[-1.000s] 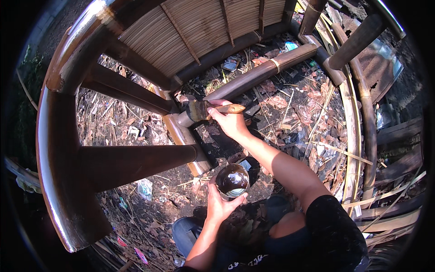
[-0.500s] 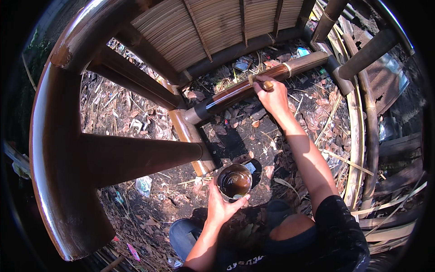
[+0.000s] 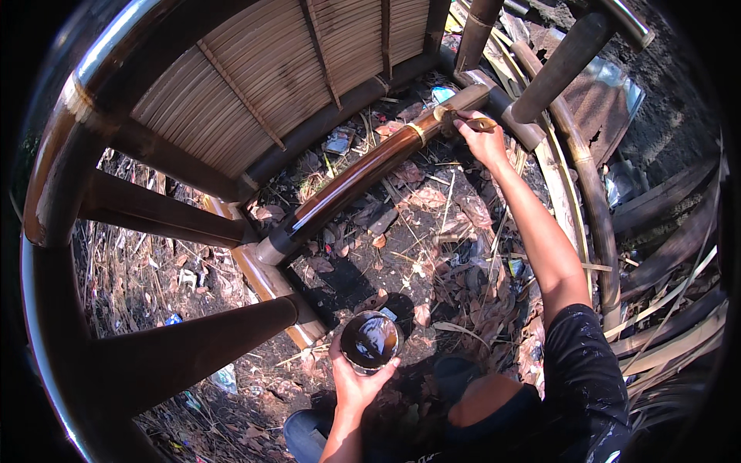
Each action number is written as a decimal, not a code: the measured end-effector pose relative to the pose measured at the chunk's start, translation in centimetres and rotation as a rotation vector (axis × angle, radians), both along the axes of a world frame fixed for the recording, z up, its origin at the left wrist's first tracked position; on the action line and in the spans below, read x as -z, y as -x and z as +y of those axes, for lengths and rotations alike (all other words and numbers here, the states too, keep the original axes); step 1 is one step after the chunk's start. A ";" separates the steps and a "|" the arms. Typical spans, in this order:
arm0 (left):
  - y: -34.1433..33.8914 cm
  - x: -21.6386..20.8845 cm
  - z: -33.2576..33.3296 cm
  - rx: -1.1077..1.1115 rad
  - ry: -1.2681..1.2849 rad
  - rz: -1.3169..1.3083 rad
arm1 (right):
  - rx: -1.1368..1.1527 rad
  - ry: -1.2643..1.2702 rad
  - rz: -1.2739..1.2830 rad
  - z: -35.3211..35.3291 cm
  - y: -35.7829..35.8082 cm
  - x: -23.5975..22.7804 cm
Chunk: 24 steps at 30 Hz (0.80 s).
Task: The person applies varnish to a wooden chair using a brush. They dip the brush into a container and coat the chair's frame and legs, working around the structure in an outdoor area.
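Reddish-brown bamboo rail (image 3: 359, 177) with yellowish joint ring (image 3: 417, 134), dark brown liquid (image 3: 359, 338), finely striped tan panel (image 3: 266, 77), black sleeve (image 3: 583, 363)

Brush (image 3: 445, 121) held in right hand (image 3: 485, 142), set on pole (image 3: 356, 176) toward far right end; can (image 3: 372, 342) held in left hand (image 3: 356, 383), nearer, leftward.

We note a bamboo rail (image 3: 378, 167) lying slantwise: glossy dark brown up to a pale ring (image 3: 417, 135), duller beyond. There we hold a wooden-handled brush (image 3: 484, 123) against it; nearer us, an open can (image 3: 350, 336), dark liquid (image 3: 375, 343) inside.
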<state>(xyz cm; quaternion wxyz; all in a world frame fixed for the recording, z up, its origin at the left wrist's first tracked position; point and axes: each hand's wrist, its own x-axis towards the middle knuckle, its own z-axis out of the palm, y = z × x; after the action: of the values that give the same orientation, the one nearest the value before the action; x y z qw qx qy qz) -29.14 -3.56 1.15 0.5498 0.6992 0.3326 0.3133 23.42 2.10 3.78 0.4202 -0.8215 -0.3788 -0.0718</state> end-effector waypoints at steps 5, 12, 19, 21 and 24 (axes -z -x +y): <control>-1.9 0.8 0.5 0.006 0.116 0.030 | 0.102 -0.100 0.156 0.4 -4.0 -0.1; -5.0 3.6 0.5 -0.045 0.051 0.008 | -0.113 -0.430 0.656 -0.4 -6.2 1.7; -7.0 4.2 0.6 -0.014 0.014 0.151 | -0.084 -0.470 0.692 -0.4 -4.8 2.6; -7.6 5.0 0.0 -0.008 0.046 0.152 | 0.175 -0.507 0.333 -1.3 -8.1 2.3; -8.7 4.6 -0.1 0.028 0.054 0.127 | 0.263 -0.341 -0.016 -2.1 -9.3 4.5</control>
<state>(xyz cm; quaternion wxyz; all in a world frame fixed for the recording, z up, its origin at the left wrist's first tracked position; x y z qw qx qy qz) -20.39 -3.66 -3.41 0.5507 0.7070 0.3656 0.2515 32.74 0.01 -0.72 0.5372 -0.7801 -0.2540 -0.1956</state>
